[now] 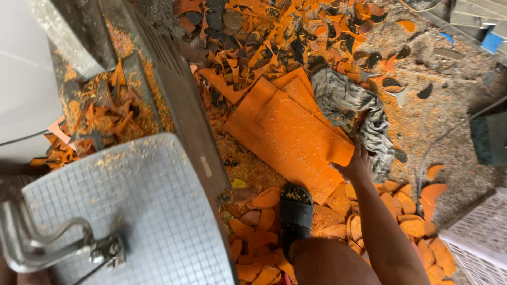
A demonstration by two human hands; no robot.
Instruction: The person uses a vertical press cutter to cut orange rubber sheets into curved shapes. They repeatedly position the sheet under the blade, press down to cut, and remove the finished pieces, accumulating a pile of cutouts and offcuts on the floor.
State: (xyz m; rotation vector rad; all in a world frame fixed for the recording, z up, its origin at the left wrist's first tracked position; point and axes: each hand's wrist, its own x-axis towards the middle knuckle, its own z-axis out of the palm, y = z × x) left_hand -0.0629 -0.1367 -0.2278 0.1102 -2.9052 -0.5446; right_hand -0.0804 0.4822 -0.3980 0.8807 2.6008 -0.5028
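My right hand [355, 164] reaches down to the floor and grips the near right corner of the top orange sheet [296, 132], one of a few flat sheets stacked there. A crumpled grey cloth [351, 108] lies over the sheets' right edge and touches my hand. My foot in a black sandal [296, 214] stands just below the sheets. Only a sliver of skin [21, 277], perhaps my left hand, shows at the bottom left corner under a bent metal lever [50, 245]; its fingers are hidden.
A grey gridded machine plate [142, 211] fills the lower left, with a dark metal frame [179, 100] beside it. Orange and black offcuts [274, 37] litter the floor. Several orange sole-shaped pieces [417, 221] lie at the lower right, near a white crate [480, 237].
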